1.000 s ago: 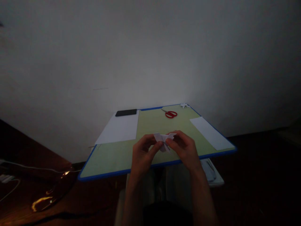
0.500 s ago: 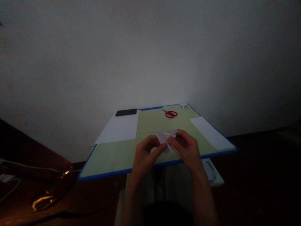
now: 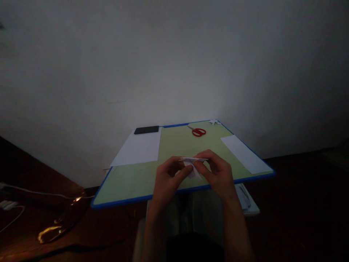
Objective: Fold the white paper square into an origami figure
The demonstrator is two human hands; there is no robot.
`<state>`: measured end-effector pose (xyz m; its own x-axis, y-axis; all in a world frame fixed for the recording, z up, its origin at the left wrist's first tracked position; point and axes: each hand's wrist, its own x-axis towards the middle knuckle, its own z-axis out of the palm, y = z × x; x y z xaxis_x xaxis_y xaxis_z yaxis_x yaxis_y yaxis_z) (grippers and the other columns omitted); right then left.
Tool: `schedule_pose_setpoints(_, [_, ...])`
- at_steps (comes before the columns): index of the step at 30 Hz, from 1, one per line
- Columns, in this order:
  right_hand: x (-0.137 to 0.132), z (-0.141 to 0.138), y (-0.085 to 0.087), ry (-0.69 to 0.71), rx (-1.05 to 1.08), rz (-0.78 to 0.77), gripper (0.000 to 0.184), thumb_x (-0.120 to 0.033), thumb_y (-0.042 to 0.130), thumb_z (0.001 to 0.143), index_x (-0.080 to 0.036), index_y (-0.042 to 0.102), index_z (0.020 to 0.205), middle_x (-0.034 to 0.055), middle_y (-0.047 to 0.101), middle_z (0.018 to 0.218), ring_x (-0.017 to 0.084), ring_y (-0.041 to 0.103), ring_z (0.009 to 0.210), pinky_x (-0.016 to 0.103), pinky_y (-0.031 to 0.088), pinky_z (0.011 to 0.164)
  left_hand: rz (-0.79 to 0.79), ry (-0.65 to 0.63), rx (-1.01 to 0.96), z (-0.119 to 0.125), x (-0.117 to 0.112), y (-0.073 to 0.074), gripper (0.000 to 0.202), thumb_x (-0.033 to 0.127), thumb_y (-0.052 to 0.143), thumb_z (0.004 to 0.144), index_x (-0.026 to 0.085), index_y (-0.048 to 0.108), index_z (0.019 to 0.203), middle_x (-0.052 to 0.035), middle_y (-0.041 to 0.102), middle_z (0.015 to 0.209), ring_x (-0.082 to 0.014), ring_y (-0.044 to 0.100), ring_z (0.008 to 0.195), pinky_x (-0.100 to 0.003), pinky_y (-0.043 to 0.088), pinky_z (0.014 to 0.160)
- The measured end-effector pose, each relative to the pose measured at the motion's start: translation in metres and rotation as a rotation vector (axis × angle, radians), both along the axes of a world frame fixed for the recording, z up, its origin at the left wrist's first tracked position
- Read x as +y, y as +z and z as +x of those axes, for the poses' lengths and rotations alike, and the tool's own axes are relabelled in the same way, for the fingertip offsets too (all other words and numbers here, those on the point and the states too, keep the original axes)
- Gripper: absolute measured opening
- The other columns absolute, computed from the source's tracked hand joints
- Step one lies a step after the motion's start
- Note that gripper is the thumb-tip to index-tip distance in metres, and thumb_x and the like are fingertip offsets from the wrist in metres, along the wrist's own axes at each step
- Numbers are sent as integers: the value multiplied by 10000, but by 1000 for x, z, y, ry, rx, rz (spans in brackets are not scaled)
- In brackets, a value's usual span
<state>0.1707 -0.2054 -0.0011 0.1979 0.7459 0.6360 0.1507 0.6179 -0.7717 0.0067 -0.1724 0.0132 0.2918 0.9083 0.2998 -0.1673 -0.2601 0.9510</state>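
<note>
Both of my hands hold a small folded piece of white paper (image 3: 192,163) just above the near part of a green board with a blue edge (image 3: 141,180). My left hand (image 3: 167,180) pinches the paper from the left with thumb and fingers closed on it. From the right, my right hand (image 3: 218,174) grips the same paper, fingers curled over its top edge. The paper's upper flap lies nearly flat between the two hands.
On the board lie a white sheet (image 3: 139,149) at the left, a black phone (image 3: 146,130) at the far left corner, red scissors (image 3: 197,131) at the far middle, a small folded paper shape (image 3: 214,122) at the far right corner, and a white strip (image 3: 244,153) at the right. Cables (image 3: 11,207) lie on the dark floor at left.
The folded paper has been turned and pressed flatter between my fingers; its raised flaps now lie nearly level. Both hands stayed over the near middle of the board.
</note>
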Motion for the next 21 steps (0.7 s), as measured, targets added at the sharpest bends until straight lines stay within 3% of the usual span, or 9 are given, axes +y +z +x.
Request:
schedule_pose_setpoints(7, [-1,-1,2,-6,-24,51,81,-188,714,959,-265,734,973,4,689,913,177,649,873,328,507,785,12,51,-7,0,0,-1,172,246,865,773,184,759,893,-7,722,776,-136,655,724,-241,538,684])
schedule_pose_setpoints(15, [-6,8,5,-96,-315,257,365,-70,738,894,-334,796,1138,35,680,1053,188,668,931,344,547,793,-58,8,-54,-3,-2,2,200,186,839,763,208,797,957,-22,778,851,-142,694,757,-226,534,676])
schedule_pose_setpoints(21, [-16,17,7,-92,-401,189,497,-11,662,871,-337,746,1237,46,652,1152,213,660,1036,387,552,895,-115,-28,-124,3,0,0,235,189,858,755,226,807,982,-14,772,852,-134,692,740,-219,524,671])
